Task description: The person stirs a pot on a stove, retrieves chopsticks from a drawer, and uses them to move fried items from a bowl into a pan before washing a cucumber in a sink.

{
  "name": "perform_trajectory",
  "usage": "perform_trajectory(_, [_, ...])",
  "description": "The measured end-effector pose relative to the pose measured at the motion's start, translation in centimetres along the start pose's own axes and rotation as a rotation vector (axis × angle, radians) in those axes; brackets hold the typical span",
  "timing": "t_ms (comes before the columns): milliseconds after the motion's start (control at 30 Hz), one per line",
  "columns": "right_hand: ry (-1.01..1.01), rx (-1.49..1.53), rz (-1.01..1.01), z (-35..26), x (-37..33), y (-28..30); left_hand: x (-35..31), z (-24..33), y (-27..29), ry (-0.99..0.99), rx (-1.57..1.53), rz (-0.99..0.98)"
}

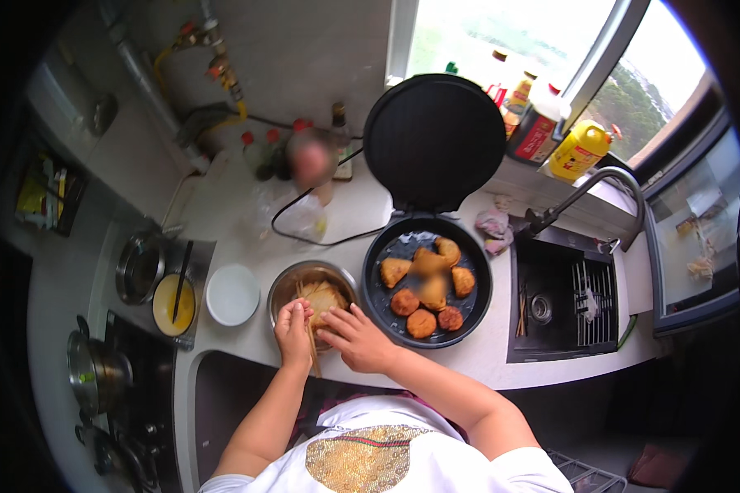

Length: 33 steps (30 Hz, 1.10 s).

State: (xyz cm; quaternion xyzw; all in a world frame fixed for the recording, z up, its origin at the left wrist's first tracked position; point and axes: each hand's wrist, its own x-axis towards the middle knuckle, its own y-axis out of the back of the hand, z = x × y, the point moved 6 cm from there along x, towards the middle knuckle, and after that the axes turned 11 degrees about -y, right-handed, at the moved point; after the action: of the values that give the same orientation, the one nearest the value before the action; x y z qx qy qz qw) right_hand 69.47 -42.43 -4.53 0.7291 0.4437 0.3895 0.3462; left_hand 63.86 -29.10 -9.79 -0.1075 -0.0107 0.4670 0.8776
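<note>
A steel mixing bowl (281,283) stands at the counter's front, with pale sliced food (324,296) in it. My left hand (293,335) is over the bowl's near left rim, its fingertips pinched together; what they hold, if anything, is too small to make out. Wooden chopsticks (314,355) slant over the near rim along that hand's right side; whether it grips them is unclear. From the right, my right hand (360,340) reaches over the rim, fingers stretched and apart, tips by the food. Beside it, an open electric frying pan (487,283) holds several browned pieces (422,323).
A white bowl (233,294) and a bowl of yellow liquid (173,306) with dark chopsticks stand left. The pan's raised lid (434,140) and its black cord (321,243) are behind. A sink (543,345) with a faucet (584,191) lies right; bottles (543,123) line the windowsill.
</note>
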Motion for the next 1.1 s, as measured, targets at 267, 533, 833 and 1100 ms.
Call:
perform_trajectory(267, [-0.103, 0.042, 0.914, 12.5, 6.7, 27.2, 6.6, 13.7, -22.0, -0.609, 0.105, -0.430])
perform_trajectory(533, [-0.663, -0.056, 0.546, 27.4, 12.7, 35.9, 17.8, 20.1, -37.9, -1.017, 0.702, -0.399])
perform_trajectory(833, [-0.532, 0.160, 0.544, 25.7, 10.6, 36.2, 15.1, 20.6, -38.7, -1.024, 0.822, -0.475])
perform_trajectory(1100, [-0.578, 0.387, -0.075, 22.0, 6.1, 33.4, -0.9, 21.2, -30.6, -1.342, 0.748, -0.543])
